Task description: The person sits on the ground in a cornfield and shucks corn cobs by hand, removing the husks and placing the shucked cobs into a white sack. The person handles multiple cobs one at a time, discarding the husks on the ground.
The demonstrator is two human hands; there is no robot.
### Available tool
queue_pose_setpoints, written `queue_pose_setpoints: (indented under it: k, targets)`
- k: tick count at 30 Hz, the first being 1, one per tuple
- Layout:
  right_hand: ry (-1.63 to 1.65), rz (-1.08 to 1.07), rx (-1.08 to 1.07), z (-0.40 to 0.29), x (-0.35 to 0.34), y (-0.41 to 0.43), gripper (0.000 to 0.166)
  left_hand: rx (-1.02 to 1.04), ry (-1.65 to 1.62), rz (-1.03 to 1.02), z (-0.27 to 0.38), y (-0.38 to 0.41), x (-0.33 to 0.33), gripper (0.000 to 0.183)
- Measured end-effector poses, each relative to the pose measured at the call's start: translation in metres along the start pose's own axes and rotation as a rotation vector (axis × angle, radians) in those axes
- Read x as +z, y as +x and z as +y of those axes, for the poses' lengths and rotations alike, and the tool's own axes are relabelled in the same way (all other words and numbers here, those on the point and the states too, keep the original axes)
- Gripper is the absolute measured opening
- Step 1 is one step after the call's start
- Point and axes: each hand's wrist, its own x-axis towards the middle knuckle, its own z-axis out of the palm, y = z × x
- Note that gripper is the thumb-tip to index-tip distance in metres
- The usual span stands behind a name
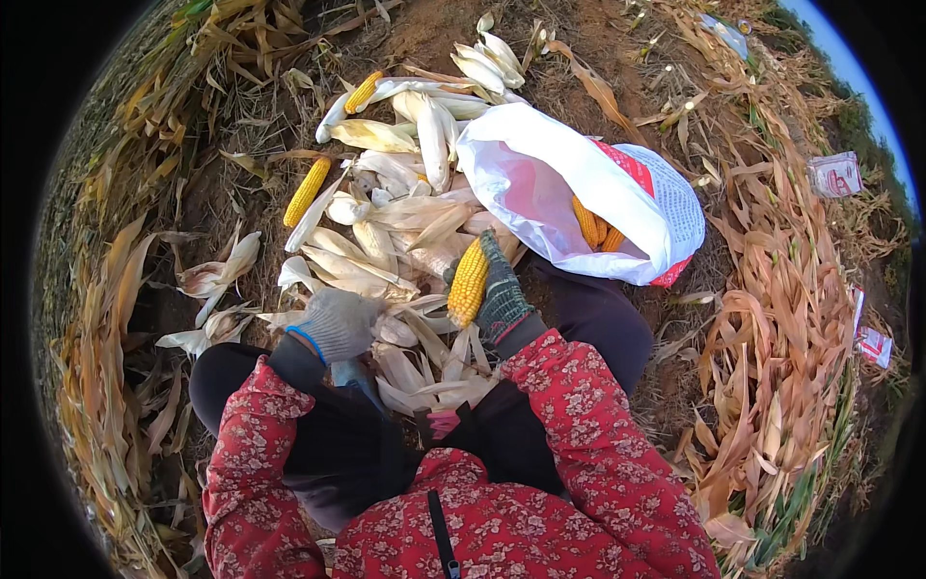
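My right hand (503, 286), in a dark green knitted glove, grips a bare yellow corn ear (467, 286) over the husk pile. In a grey knitted glove with a blue cuff edge, my left hand (341, 323) rests low at the near left side of the corn husks (427, 217). Its fingers point into the husks, and whether they hold anything is hidden. A white plastic sack (564, 155) with red print lies with its mouth towards me, beyond my right knee. Several husked ears (592, 223) show inside it.
Two bare ears lie left of the pile, one corn ear (307, 192) nearer and another corn ear (363, 92) farther off. Unhusked ears (490, 61) lie at the far end. Dry corn stalks (781, 347) line the right side, with more leaves (108, 318) at left.
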Motion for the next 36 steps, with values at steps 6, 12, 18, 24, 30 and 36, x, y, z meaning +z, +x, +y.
queue_pose_setpoints:
  k: [6,12,18,24,30,36]
  targets:
    - [0.583,-0.042,-0.435,-0.102,-0.028,0.011,0.06,-0.889,0.243,0.185,-0.153,-0.083,-0.065,0.065]
    - [0.549,0.066,-0.353,-0.136,0.014,-0.027,0.061,-1.01,0.248,-0.049,-0.195,-0.115,-0.048,0.064]
    - [0.324,-0.191,-0.319,-0.155,0.034,-0.029,0.034,-0.376,0.044,0.206,-0.128,-0.015,-0.016,0.04]
    - [0.273,-0.211,-0.232,-0.138,0.029,-0.022,0.028,-0.001,0.093,0.225,-0.026,0.1,0.078,0.041]
    - [0.286,-0.346,-0.168,-0.135,0.036,-0.034,0.038,-0.279,-0.208,0.195,0.003,0.12,0.15,0.02]
    - [0.271,-0.379,-0.156,-0.132,0.047,-0.054,0.033,-0.13,-0.976,0.036,0.111,0.1,0.157,0.023]
